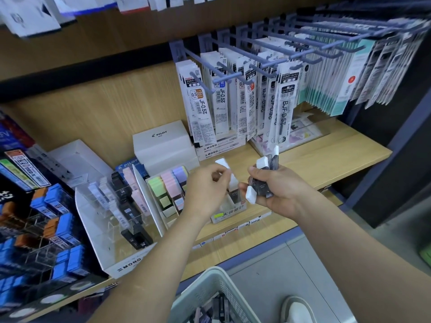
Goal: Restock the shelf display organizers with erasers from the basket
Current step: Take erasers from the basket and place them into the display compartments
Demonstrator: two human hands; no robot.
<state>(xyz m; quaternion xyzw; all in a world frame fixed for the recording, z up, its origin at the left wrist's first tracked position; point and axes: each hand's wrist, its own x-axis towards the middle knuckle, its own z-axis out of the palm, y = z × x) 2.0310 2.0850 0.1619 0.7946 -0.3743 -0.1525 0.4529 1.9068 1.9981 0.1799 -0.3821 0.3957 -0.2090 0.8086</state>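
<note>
While pinching one white-tipped eraser [223,163] in the curled fingers of the left hand [207,185], clutches a loose fan of black-sleeved erasers [265,180] in the right hand [277,190], with white ends poking out above and below the fist. Hovers both just over the small cardboard organizer [229,214] near the front of the wooden shelf [326,164], close to another sleeved eraser [235,193] apparently standing in it already. Risks, judging by the splayed bundle, losing the lowest piece, sticking out at the bottom of the grip and likely to slide free if loosened to feed the left hand. Could also nudge the light organizer toward the shelf lip with a careless push downward, or send a stray piece into the neighbouring rows of pastel erasers [173,183] or the clear MONO rack [109,215]. Would probably land any drop in the white basket [203,287] directly below, or on the floor beside it. Cannot tell whether the slot underneath has room left.
</note>
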